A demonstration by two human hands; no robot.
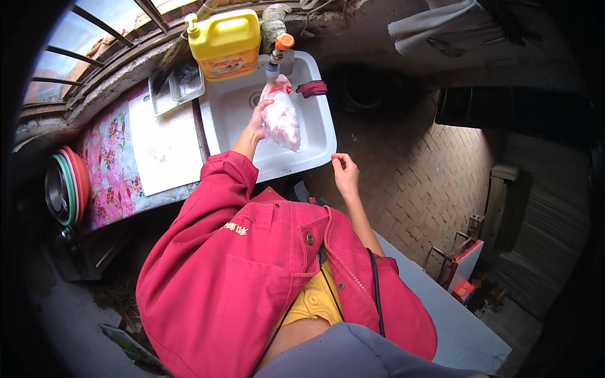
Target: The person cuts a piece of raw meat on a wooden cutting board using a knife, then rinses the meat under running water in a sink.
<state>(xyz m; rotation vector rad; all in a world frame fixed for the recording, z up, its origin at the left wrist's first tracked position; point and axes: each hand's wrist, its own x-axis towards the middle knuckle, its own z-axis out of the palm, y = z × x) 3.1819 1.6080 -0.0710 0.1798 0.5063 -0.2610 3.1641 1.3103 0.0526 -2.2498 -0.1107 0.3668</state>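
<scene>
My left hand (257, 119) holds a piece of raw meat in clear plastic wrap (282, 118) over the basin of a white sink (231, 127). Its thumb lies on top of the wrap. The upper end of the meat is just below the spout of the tap (272, 70), which has an orange handle; I cannot tell if water runs. My right hand (347, 176) is beside the sink's near right corner, fingers curled towards the thumb, with nothing visible in them. A dark red cloth (312, 89) hangs over the sink's right rim.
A yellow detergent jug (227, 45) stands behind the sink, near a straw brush (171, 59). Left are a white cutting board (165, 146), a metal tray (185, 81) and stacked basins (75, 184). A pale tabletop (453, 326) is at my right side, above a brick floor (401, 175).
</scene>
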